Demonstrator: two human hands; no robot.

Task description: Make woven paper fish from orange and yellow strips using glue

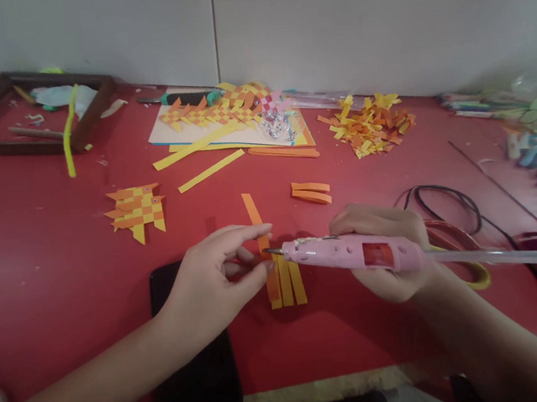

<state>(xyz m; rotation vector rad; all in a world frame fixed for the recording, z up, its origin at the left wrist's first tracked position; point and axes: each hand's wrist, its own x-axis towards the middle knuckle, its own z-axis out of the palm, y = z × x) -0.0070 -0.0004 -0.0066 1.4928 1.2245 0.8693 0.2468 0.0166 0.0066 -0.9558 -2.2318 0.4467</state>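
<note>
Red tbl (61, 287); hands (215, 264) w/ pink glue gun (324, 254), flat ppr strip (251, 209).

Translucent rod (504, 256), right end cropped

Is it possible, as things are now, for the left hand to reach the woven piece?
Probably yes: only bare table shows between the left hand and the woven piece. It may first have to leave the orange strip at its fingertips.
</note>
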